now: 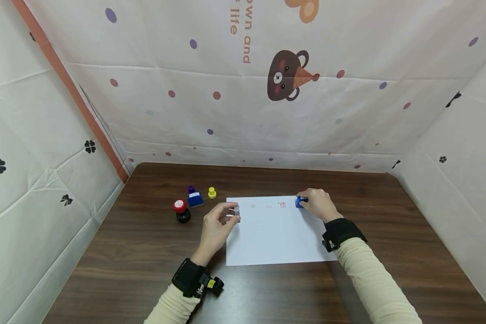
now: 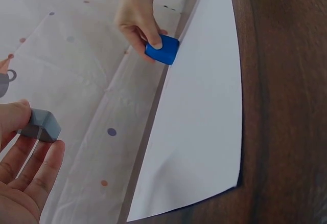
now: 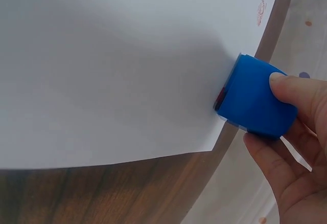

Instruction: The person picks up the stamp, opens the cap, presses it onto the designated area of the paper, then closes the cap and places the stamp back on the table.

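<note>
My right hand [image 1: 318, 203] grips a blue stamp [image 3: 260, 98] between thumb and fingers, at the upper right of the white paper [image 1: 275, 238]. The right wrist view shows its underside, partly dark and red, facing the sheet; whether it touches I cannot tell. My left hand [image 1: 217, 227] is by the paper's left edge. It pinches a small grey block-shaped cap [image 2: 43, 124] between thumb and fingertips. Several small red stamp prints run along the top of the sheet, one red print [image 3: 261, 13] lying near the blue stamp.
Left of the paper stand a red-topped stamp with a black base [image 1: 181, 211], a blue stamp with a purple top [image 1: 195, 196] and a small yellow stamp [image 1: 212, 193]. The brown wooden table [image 1: 146, 252] meets a patterned white cloth [image 1: 235, 112] behind.
</note>
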`<state>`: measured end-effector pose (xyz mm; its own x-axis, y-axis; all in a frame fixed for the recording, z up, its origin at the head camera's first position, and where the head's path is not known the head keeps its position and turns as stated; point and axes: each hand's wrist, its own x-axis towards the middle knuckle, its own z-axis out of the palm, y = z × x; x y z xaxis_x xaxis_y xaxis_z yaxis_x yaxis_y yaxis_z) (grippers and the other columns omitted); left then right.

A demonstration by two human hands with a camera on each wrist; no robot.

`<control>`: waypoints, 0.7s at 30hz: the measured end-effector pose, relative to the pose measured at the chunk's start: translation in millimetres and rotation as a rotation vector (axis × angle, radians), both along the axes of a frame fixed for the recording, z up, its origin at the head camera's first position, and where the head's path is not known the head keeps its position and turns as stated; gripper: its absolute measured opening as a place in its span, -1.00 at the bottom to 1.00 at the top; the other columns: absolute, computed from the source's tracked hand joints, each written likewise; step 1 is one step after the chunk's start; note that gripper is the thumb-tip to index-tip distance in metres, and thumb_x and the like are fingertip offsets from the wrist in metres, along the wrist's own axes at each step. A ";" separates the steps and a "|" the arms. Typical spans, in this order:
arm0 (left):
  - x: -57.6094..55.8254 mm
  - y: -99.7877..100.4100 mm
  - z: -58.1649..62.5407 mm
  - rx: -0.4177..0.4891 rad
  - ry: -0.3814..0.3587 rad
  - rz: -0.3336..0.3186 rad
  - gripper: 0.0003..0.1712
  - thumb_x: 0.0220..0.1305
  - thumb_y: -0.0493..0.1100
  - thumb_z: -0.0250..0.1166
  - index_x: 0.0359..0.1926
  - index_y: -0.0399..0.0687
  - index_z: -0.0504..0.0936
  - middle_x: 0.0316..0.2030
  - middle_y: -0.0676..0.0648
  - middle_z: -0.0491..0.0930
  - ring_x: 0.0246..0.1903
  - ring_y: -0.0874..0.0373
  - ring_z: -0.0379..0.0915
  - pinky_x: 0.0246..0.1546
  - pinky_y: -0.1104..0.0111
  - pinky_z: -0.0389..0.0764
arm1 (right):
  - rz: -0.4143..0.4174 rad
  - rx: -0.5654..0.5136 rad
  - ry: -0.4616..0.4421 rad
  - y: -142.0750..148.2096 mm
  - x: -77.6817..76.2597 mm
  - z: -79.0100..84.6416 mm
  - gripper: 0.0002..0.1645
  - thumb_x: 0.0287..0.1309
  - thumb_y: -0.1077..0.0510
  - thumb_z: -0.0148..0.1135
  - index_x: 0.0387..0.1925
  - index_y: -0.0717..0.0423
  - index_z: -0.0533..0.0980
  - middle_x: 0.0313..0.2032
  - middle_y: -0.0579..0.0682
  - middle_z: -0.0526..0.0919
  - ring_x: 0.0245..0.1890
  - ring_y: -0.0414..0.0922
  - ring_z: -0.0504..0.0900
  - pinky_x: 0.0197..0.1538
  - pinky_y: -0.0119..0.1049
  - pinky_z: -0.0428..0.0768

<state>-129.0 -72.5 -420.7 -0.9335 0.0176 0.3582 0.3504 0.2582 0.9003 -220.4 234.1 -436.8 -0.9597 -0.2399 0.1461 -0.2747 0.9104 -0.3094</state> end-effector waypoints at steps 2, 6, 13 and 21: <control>2.2 0.2 4.0 -0.005 0.001 0.002 -0.67 0.05 -0.43 0.31 -0.09 -0.28 0.55 -0.17 -0.26 0.58 -0.24 -0.02 0.59 -0.22 0.17 0.64 | 0.004 0.001 0.001 0.2 0.1 -0.3 -0.72 0.02 0.27 0.30 -0.15 0.21 0.62 -0.20 0.17 0.65 -0.22 0.04 0.63 -0.14 -0.05 0.62; 3.7 -0.3 5.5 -0.011 0.000 0.011 -0.67 0.04 -0.43 0.31 -0.10 -0.28 0.56 -0.18 -0.21 0.60 -0.26 0.01 0.59 -0.23 0.19 0.65 | 0.003 0.000 -0.004 0.0 -0.2 -1.2 -0.71 0.03 0.26 0.29 -0.14 0.20 0.62 -0.20 0.16 0.65 -0.21 0.05 0.63 -0.13 -0.03 0.61; 5.1 -1.2 4.5 -0.006 0.003 0.011 -0.66 0.05 -0.42 0.32 -0.09 -0.25 0.56 -0.19 -0.17 0.60 -0.26 0.01 0.60 -0.23 0.15 0.65 | -0.006 0.001 -0.013 -0.8 -0.2 -2.0 -0.71 0.04 0.26 0.29 -0.13 0.19 0.61 -0.19 0.16 0.65 -0.19 0.06 0.62 -0.10 -0.01 0.60; 5.0 -2.9 1.5 -0.010 0.006 0.014 -0.66 0.04 -0.41 0.33 -0.09 -0.20 0.57 -0.19 -0.13 0.61 -0.25 -0.02 0.59 -0.21 0.17 0.64 | 0.010 0.016 0.010 -2.4 3.0 1.6 -0.71 0.00 0.29 0.31 -0.15 0.24 0.61 -0.20 0.19 0.65 -0.19 0.06 0.63 -0.11 -0.04 0.61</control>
<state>-124.0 -75.3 -419.2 -0.9314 0.0078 0.3639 0.3521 0.2723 0.8955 -217.4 231.6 -435.2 -0.9557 -0.2520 0.1518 -0.2870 0.9123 -0.2922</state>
